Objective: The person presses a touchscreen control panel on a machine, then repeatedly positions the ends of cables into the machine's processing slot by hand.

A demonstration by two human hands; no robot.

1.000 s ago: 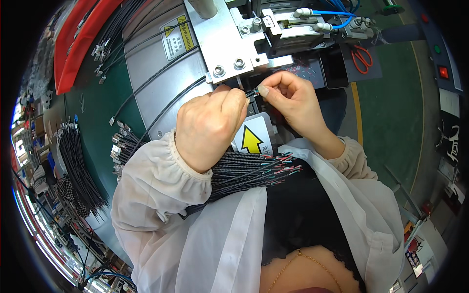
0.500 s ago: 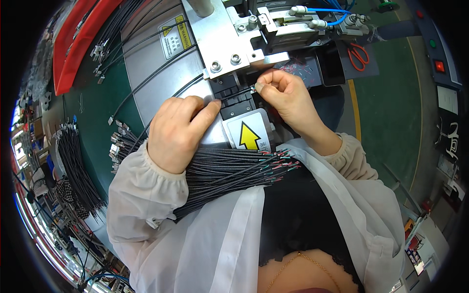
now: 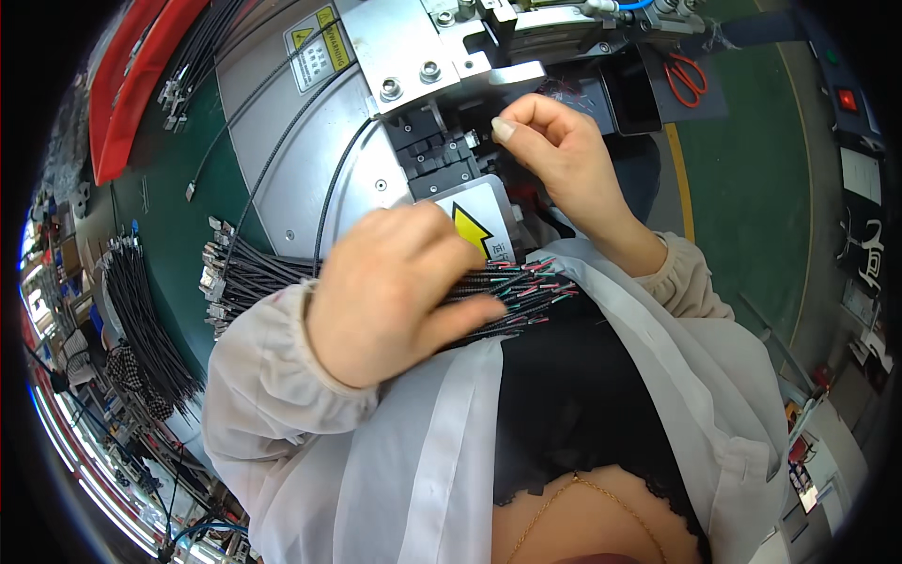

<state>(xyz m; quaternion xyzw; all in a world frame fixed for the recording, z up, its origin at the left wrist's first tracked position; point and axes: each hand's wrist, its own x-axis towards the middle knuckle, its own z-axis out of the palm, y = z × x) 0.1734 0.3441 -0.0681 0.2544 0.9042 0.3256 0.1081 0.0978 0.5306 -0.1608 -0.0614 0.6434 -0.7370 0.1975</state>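
My left hand (image 3: pixel 399 291), slightly blurred, is over a bundle of black braided cables (image 3: pixel 512 291) with stripped red and green wire ends. Its thumb is apart from its fingers, and no cable is seen gripped in it. At the right of the machine's black clamping block (image 3: pixel 430 150), my right hand (image 3: pixel 568 155) is closed in a pinch, thumb against curled fingers. Anything between those fingertips is too small to make out. A small silvery piece (image 3: pixel 473 139) sits at the block's edge near them. Metal connectors (image 3: pixel 218 282) cap the bundle's left ends.
Black cables run from under the machine's metal plate (image 3: pixel 404 47) across the steel surface (image 3: pixel 282 169). More cables (image 3: pixel 141 310) lie left on the green table beside a red bin (image 3: pixel 127 103). A dark tray (image 3: pixel 631 94) and red-handled scissors (image 3: pixel 686 80) are at the right.
My left hand has left the clamping block and moved down over the bundle. My right hand has shifted slightly up. The cable between them no longer shows in the block. The view has shifted a little.
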